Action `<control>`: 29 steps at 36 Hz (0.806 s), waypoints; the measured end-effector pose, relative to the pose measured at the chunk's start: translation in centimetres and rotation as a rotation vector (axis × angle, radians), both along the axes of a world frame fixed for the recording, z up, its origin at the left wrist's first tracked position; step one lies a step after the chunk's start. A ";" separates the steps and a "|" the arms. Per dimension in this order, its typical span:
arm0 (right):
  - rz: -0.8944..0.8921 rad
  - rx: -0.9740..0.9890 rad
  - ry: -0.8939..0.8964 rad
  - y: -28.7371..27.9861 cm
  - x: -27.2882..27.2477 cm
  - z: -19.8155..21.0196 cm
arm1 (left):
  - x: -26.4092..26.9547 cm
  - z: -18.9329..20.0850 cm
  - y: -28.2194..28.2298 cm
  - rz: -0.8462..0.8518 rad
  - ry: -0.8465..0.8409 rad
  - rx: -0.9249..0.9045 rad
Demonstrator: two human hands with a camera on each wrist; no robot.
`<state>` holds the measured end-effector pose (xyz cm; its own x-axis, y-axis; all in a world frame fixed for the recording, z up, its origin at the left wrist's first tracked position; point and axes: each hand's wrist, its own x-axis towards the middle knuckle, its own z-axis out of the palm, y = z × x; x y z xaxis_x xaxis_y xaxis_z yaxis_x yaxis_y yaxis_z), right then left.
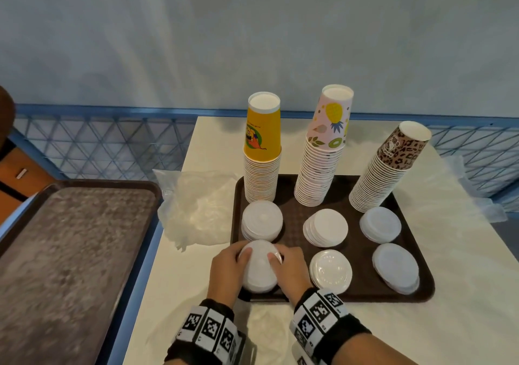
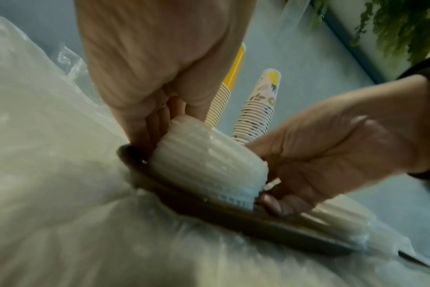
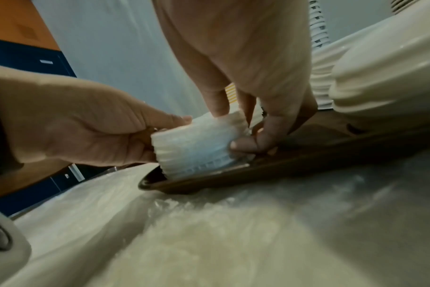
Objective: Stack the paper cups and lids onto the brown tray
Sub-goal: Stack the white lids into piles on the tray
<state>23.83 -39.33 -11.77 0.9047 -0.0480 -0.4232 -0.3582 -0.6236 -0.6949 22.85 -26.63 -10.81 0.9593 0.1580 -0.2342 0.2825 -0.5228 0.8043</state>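
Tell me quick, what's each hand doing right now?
Left hand: closed, gripping the lid stack at the brown tray's corner.
Right hand: closed on the same stack.

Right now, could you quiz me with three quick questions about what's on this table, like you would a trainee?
1. True or false: both hands grip the same stack of lids.
2. How many cup stacks stand on the brown tray?
A. two
B. three
C. five
3. Fill in: the cup stack nearest the crumpled plastic bag has a ____ top cup.

Key:
1. True; left hand and right hand hold it from opposite sides.
2. B
3. Yellow
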 end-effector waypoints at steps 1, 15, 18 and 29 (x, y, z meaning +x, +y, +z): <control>0.002 0.000 -0.014 0.0 -0.1 0.0 | -0.1 -0.1 0.0 0.004 -0.010 0.012; 0.046 -0.019 -0.011 -0.8 0.2 1.8 | -0.4 0.8 0.1 0.032 -0.063 0.051; 0.040 0.068 -0.139 -2.7 0.1 3.8 | -0.6 2.6 -0.2 0.133 -0.186 0.041; -0.211 0.019 -0.145 -11.9 3.3 3.6 | 2.2 6.6 -10.8 -0.208 0.121 -0.040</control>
<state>27.14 -51.19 -8.17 0.9267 -0.2355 -0.2928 -0.3751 -0.5318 -0.7593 25.04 -37.41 -4.23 0.9346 -0.0522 -0.3517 0.2677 -0.5479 0.7926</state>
